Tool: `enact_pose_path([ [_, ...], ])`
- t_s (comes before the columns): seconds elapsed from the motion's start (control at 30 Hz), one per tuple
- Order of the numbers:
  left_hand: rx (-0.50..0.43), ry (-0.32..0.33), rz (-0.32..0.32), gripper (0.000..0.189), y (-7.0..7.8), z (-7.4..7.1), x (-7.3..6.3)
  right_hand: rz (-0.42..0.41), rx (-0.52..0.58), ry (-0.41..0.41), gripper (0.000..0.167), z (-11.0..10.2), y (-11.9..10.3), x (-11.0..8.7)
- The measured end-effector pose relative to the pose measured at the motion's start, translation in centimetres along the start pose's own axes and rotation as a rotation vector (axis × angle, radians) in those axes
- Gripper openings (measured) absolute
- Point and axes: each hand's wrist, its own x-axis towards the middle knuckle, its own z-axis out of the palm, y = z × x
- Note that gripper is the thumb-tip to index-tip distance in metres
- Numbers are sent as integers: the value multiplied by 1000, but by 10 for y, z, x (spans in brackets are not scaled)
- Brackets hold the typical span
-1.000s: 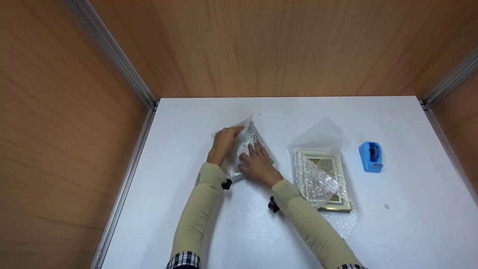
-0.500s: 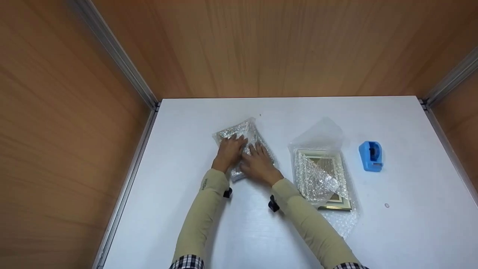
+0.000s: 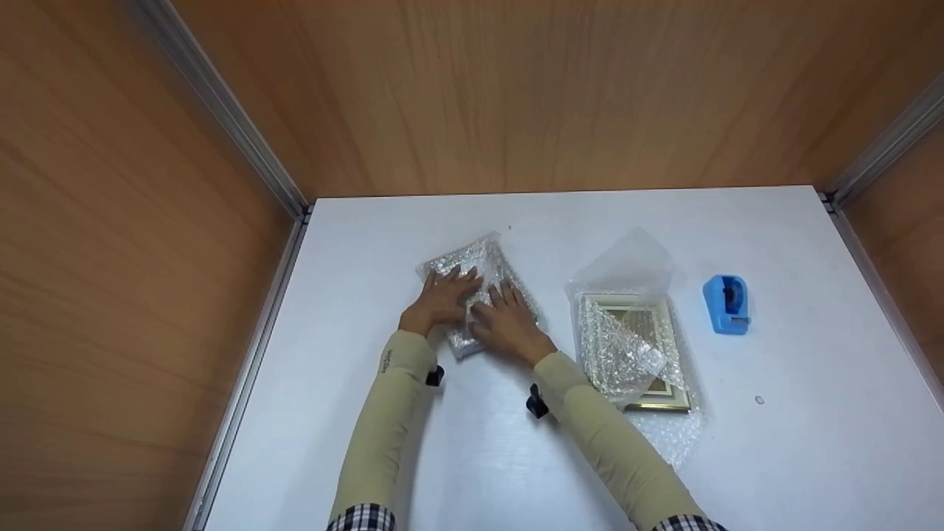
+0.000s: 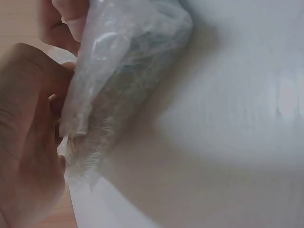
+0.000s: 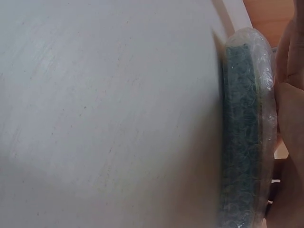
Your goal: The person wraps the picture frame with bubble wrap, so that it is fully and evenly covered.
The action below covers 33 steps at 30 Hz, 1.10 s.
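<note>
A flat package in bubble wrap [image 3: 479,254] lies slantwise on the white table, left of the middle. My left hand [image 3: 445,297] rests on its left part with fingers spread. Beside it, my right hand [image 3: 510,324] lies on the lower right of the package, fingers stretched out over the wrap. Up close in the right wrist view, a dark straight edge [image 5: 241,123] shows through the clear bubble wrap. The left wrist view has a folded flap of the wrap [image 4: 102,61] near the left fingers. Both palms hide much of the package's middle.
To the right, a picture frame [image 3: 667,398] lies partly covered on its own bubble wrap sheet [image 3: 627,258]. Farther right stands a blue tape dispenser [image 3: 726,304]. A small clear disc [image 3: 759,400] lies in front. Wooden panels [image 3: 516,96] wall the table's back and sides.
My left hand has come down from the package's upper left, where it held the wrap edge, and now lies spread on it. The wrap there is flatter. The right hand stays in place.
</note>
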Motion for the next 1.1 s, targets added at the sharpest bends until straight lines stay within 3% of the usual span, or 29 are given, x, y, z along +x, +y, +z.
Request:
enact_pose_path([
  [0.27, -57, 9, -53, 58, -5, -3, -6, -11, 18, 32, 46, 0, 0, 0],
  [0.63, 1, 50, -62, 54, -4, 2, -7, -36, 47, 24, 50, -2, 4, -3],
  [0.77, 13, 20, -77, 53, -2, 1, -4, -49, 117, 33, 51, -6, 8, -8],
  [0.9, 47, 2, -85, 52, 0, 0, -1, -85, 214, 130, 43, -13, 9, -15],
  [1.0, 66, -4, -95, 52, 1, -1, 0, -98, 300, 176, 38, -25, 8, -24],
  [1.1, 60, -8, -102, 51, 2, -1, 1, -69, 390, 167, 37, -42, 9, -36],
])
